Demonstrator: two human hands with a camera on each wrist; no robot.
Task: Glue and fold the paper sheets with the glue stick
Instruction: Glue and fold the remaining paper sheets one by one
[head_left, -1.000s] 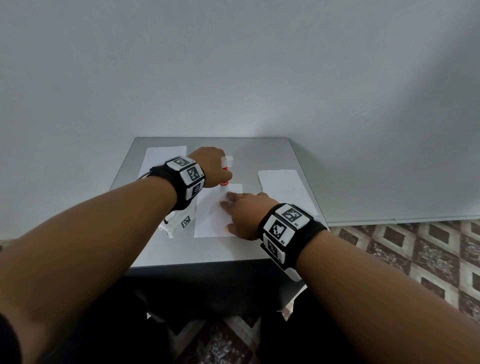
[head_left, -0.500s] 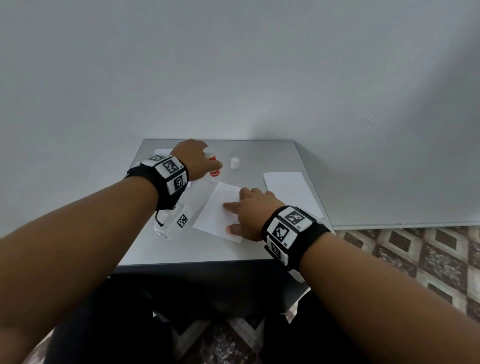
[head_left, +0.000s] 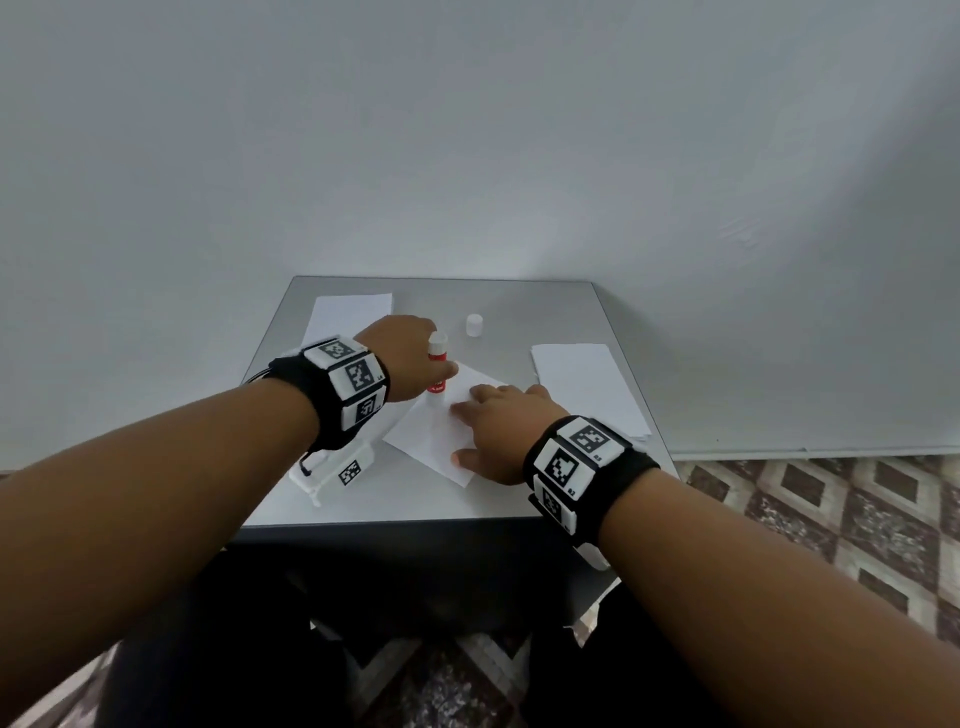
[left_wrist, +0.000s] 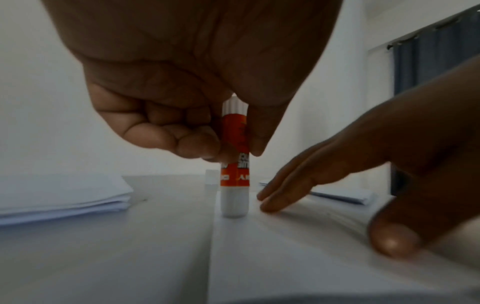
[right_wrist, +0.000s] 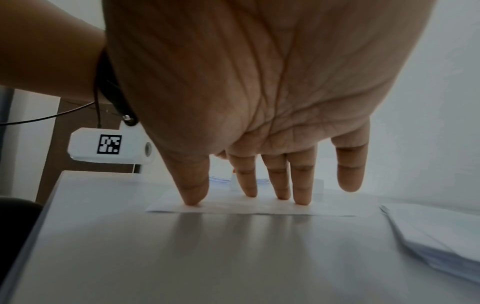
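Down from beside the cap (head_left: 474, 325), the left hand (head_left: 410, 364) now grips the glue stick (head_left: 436, 370) upright on the sheet (head_left: 431, 434), which the flat right hand (head_left: 498, 431) pins; a hard stroke could wrinkle or drag it.

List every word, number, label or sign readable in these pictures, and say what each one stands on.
Glue stick label: white print on red, upside down and partly covered by the left hand; too blurred to read.
Left wristband: black-and-white square code markers, no readable text.
Right wristband: the same kind of markers; tiny characters beside them, too small to read.
White wrist camera: one square code marker, no words.
White cap, paper sheet: blank.
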